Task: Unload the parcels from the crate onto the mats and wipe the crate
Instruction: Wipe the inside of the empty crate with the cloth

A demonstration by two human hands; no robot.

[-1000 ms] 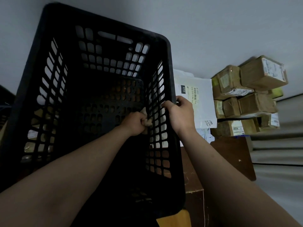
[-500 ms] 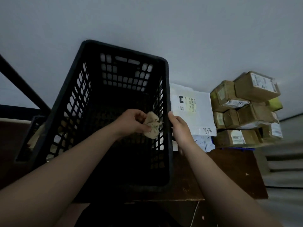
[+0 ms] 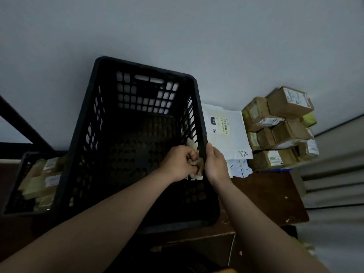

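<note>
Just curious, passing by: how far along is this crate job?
Unloading looks done: the black crate is empty, and brown boxes and a white mailer sit to its right. In hand: the left hand presses a cloth on its inner right wall while the right hand grips the rim. Left: the remaining walls, probably.

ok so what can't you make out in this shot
Head view only:
- crate floor: too dark to judge clean or dirty.
- cloth: mostly bunched inside the left hand.
- brown boxes: labels too small and blurred to read.
- second crate, at left: partly behind the first, contents dim.
</note>
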